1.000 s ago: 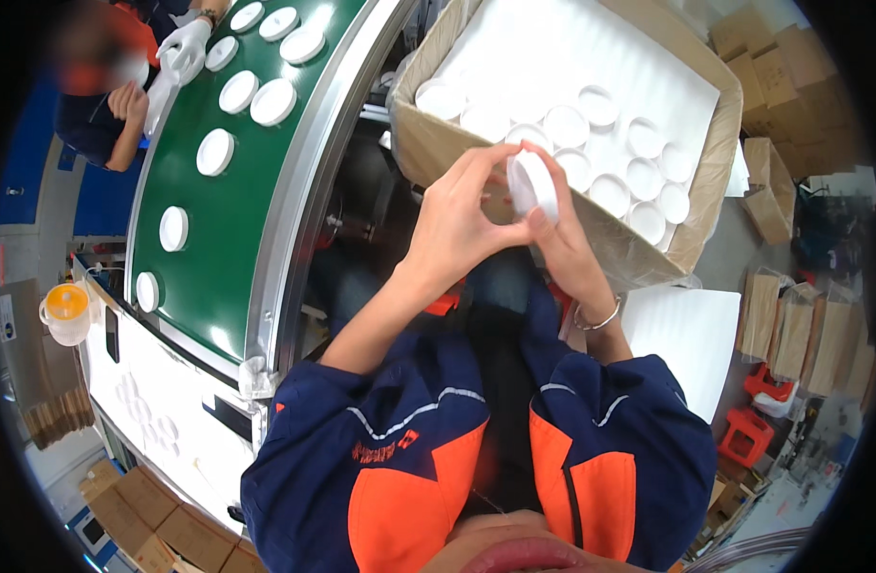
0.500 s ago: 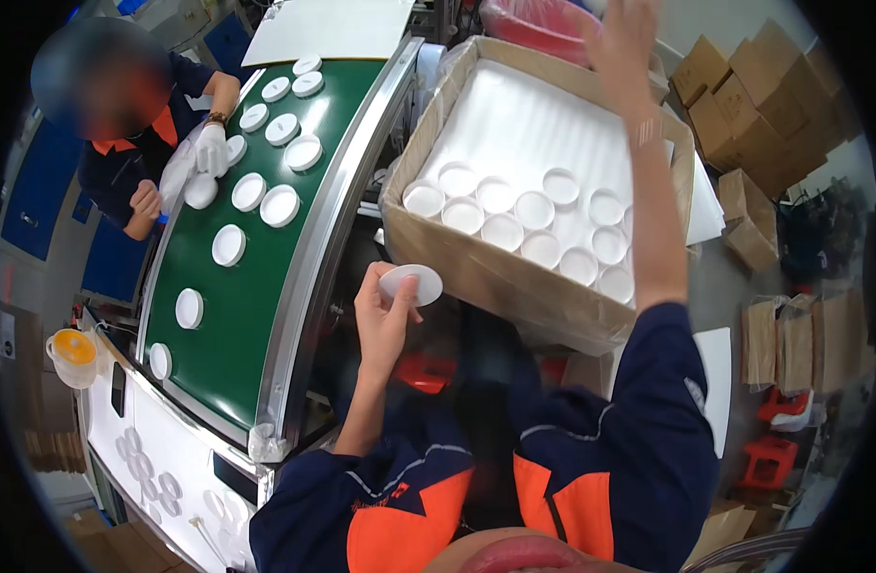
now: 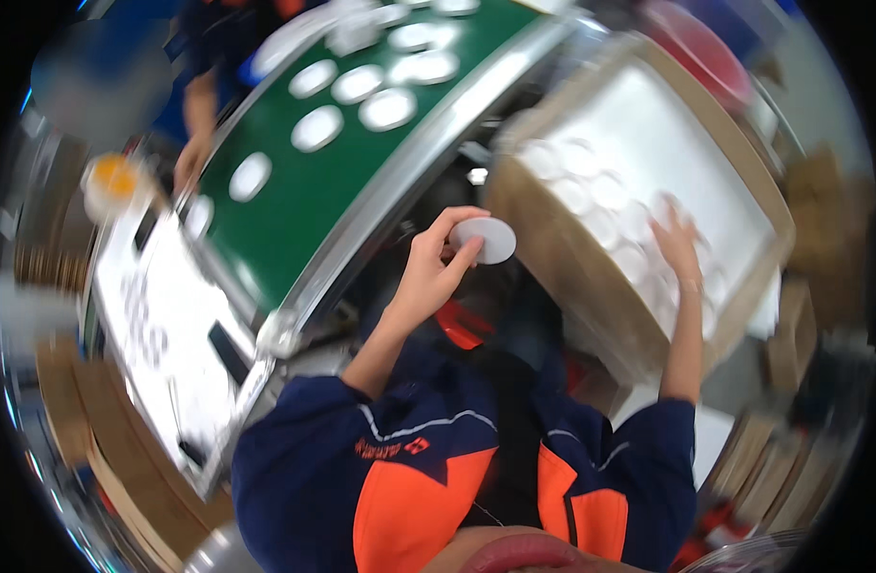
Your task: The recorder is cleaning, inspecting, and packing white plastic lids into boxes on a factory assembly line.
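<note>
My left hand (image 3: 436, 260) grips a flat, round white disc (image 3: 487, 241) between thumb and fingers, held in the gap between the green conveyor belt (image 3: 275, 229) and a carton. Inside the brown carton (image 3: 591, 277), my right hand (image 3: 676, 239) is spread over several round white lids (image 3: 631, 260) standing in rows. Its fingers are apart, and I make out nothing in them. Blur hides whether its fingertips touch the lids. More white lids (image 3: 317, 128) lie scattered on the belt.
A co-worker's hand (image 3: 191, 162) is at the belt's left edge. Beside it stands a jug with an orange lid (image 3: 113, 177). A white table (image 3: 175, 315) with thin rings is at lower left. A pink basin (image 3: 700, 53) sits beyond the carton.
My right hand has come down from beyond the carton's far side onto the lids inside. My left hand still holds the disc. The whole view has swung, blurring the surroundings.
</note>
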`<state>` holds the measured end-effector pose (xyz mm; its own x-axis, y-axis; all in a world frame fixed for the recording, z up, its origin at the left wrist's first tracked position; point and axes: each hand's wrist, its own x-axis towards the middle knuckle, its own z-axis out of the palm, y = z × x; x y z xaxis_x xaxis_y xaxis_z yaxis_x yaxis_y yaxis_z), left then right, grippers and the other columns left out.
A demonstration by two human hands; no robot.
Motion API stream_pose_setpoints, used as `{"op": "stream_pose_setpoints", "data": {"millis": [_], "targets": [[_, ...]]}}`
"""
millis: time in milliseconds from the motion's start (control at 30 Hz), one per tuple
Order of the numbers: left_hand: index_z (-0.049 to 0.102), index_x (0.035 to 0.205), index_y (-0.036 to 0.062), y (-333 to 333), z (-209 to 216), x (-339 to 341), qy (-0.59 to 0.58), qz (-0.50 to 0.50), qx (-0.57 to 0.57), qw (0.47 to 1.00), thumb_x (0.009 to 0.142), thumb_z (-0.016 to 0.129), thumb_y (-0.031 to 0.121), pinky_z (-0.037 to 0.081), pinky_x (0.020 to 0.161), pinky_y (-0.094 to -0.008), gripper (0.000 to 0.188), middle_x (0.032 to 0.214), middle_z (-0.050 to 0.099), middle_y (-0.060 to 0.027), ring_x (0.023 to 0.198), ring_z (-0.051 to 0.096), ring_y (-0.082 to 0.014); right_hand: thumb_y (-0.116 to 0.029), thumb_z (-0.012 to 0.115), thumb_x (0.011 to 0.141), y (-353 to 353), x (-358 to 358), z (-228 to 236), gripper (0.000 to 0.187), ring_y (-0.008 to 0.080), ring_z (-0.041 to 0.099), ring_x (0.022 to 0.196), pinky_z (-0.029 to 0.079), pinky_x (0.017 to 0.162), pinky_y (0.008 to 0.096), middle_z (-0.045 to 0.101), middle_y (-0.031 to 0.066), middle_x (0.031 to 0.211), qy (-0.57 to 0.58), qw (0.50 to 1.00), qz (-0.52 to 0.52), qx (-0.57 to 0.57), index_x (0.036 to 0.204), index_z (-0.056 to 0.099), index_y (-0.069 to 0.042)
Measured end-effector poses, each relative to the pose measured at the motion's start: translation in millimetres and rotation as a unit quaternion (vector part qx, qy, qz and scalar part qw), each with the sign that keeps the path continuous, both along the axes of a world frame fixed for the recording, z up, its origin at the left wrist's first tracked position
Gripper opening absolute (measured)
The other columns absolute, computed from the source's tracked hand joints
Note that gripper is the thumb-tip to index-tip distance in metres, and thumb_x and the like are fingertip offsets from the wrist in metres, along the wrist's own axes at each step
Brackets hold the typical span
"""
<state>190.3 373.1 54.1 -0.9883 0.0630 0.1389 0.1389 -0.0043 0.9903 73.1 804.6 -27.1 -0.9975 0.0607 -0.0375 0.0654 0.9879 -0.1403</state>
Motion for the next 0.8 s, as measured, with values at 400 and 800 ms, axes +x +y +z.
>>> {"op": "stream_pose_setpoints", "data": {"millis": [400,800], "targets": [[0.024,0.143,0.0015,-309,-34,228,-0.237,0.716,-0.491,0.436,0.089,0.056,0.017,0.034,0.1,-0.0573,0.064,0.142,0.032,-0.0278,0.131,0.035,-0.0391,-0.041,0.056,0.091,45,3,-3,0.047,0.0487,0.038,0.124,0.038,0.1,0.0478,0.036,0.038,0.129,-0.026,0.998,-0.001,0.058,0.132,0.05,-0.016],[0.053,0.125,0.0134,-340,-61,-57,-0.081,0.461,-0.578,0.668,0.083,0.061,0.022,0.043,0.091,-0.0518,0.044,0.117,0.055,-0.0219,0.111,0.051,-0.0402,-0.035,0.059,0.089,54,15,0,0.037,0.043,0.053,0.097,0.044,0.086,0.046,0.054,0.0307,0.099,0.0,0.999,-0.017,0.033,0.115,0.057,-0.01]]}}
